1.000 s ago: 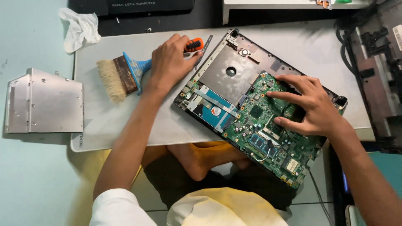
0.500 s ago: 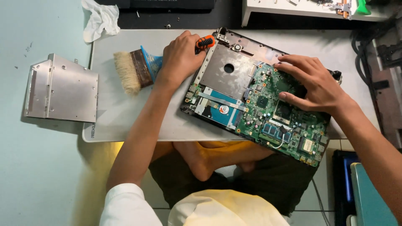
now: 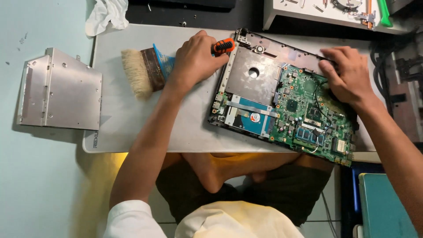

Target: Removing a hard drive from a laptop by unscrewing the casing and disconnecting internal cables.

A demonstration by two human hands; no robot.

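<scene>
The grey bench [image 3: 132,128] carries an opened laptop base [image 3: 282,92], lying at a slant across its right half, its green circuit board [image 3: 308,114] and a blue-labelled drive [image 3: 251,119] exposed beside a bare metal plate.

The left arm runs up from the lower edge of the view, forearm stretched diagonally over the bench, wrist slightly bent. The left hand [image 3: 194,59] rests knuckles-up just beside the near-left corner of the laptop base, its grip clenched around an orange-and-black screwdriver [image 3: 222,45] — only the handle end shows past the fingers, pointing toward the base's top-left corner.

The right arm comes in from the right side, elbow out of view, forearm angled up and left. The right hand [image 3: 348,75] lies palm-down on the far right end of the laptop base, fingers spread and curled over the back edge above the circuit board; its grip is released, pressing rather than holding.

Just left of the left hand lies a wide paintbrush [image 3: 143,70] with pale bristles and a blue handle — touching the hand's heel. Well apart, off the bench on the left, sits a silver optical drive [image 3: 59,90]. A crumpled white cloth [image 3: 103,15] lies at the bench's far-left corner.
</scene>
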